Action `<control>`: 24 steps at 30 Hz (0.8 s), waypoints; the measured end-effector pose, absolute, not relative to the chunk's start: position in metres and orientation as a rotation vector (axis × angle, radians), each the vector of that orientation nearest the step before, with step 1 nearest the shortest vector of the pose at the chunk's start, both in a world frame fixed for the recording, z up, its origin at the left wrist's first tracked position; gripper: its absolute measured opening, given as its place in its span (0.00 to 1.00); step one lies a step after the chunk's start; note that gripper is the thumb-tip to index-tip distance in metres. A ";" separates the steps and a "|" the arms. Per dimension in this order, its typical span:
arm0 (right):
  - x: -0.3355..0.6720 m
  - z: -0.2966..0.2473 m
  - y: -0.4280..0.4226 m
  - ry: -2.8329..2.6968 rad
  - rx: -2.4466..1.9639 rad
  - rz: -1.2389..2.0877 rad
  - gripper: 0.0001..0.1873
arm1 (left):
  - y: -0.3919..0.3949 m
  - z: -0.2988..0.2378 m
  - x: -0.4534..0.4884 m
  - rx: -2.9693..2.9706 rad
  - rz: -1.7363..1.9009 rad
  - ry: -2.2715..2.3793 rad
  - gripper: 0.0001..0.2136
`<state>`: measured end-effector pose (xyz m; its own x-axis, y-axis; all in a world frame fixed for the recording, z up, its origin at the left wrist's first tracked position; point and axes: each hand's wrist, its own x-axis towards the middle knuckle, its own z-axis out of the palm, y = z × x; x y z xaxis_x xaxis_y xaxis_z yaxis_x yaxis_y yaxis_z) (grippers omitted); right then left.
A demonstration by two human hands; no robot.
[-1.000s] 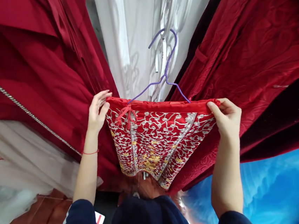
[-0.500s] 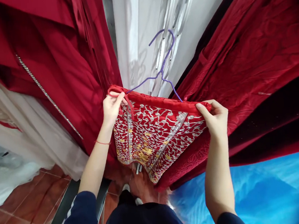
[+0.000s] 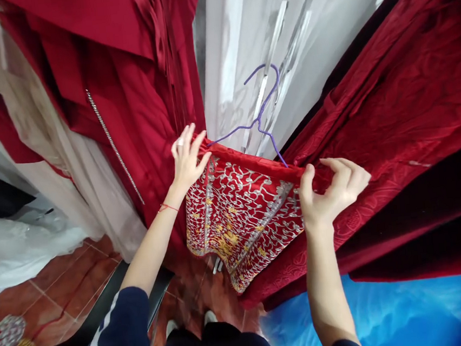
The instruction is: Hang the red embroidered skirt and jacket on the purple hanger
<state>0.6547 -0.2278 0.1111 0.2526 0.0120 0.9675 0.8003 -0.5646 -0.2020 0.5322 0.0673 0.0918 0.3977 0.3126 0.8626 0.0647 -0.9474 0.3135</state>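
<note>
A red garment (image 3: 242, 210) with silver and gold embroidery hangs from a purple wire hanger (image 3: 261, 116) in front of me. My left hand (image 3: 186, 158) rests on its left top corner, fingers stretched upward and thumb against the red waistband. My right hand (image 3: 330, 188) pinches the right end of the waistband between thumb and fingers. The hanger's hook rises free in front of a white garment (image 3: 244, 57).
Dark red gowns (image 3: 391, 108) hang at right and plain red ones (image 3: 124, 85) at left, one with a beaded strap (image 3: 114, 146). Cream and white fabric (image 3: 29, 160) lies further left. Below are brown floor tiles (image 3: 54, 288), a blue surface (image 3: 375, 317) and my shoes.
The view has swung left and the garment sits slightly further right. My left hand went from gripping the corner to fingers stretched upward. My right hand loosened into a pinch.
</note>
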 end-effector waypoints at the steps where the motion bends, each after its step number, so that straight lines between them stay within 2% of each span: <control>1: 0.652 0.112 -0.224 -0.790 -1.849 -1.365 0.16 | 0.067 0.093 0.530 2.551 1.465 0.262 0.27; 4: 0.645 0.113 -0.216 -0.852 -2.017 -1.209 0.21 | 0.067 0.088 0.509 2.671 1.288 0.183 0.28; 7: 0.624 0.112 -0.203 -0.738 -1.893 -1.251 0.22 | 0.067 0.071 0.456 2.610 1.268 0.301 0.28; 9: 0.598 0.106 -0.181 -0.731 -1.669 -1.279 0.19 | 0.067 0.054 0.402 2.540 1.211 0.425 0.26; 11: 0.557 0.090 -0.144 -0.870 -1.484 -1.118 0.14 | 0.068 0.029 0.337 2.465 1.076 0.543 0.22; 15: 0.425 0.019 -0.035 -1.368 -1.370 -0.412 0.12 | 0.067 -0.044 0.184 2.231 0.868 0.864 0.15; 18: 0.289 -0.052 0.031 -1.837 -1.421 0.210 0.16 | 0.055 -0.101 0.058 1.956 1.054 1.237 0.11; 22: 0.116 -0.133 0.045 -2.195 -1.277 0.463 0.07 | 0.019 -0.148 -0.082 1.709 1.366 1.593 0.11; 23: 0.080 -0.149 0.037 -2.258 -1.267 0.493 0.07 | 0.007 -0.154 -0.105 1.671 1.425 1.626 0.13; 24: 0.050 -0.164 0.025 -2.307 -1.283 0.518 0.12 | -0.005 -0.160 -0.122 1.642 1.468 1.638 0.14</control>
<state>0.0497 0.0252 -0.1641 -0.4675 0.8610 0.2002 0.6928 0.4975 -0.5220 -0.1220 -0.0054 -0.1599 -0.2345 0.8930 0.3841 0.4792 -0.2376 0.8449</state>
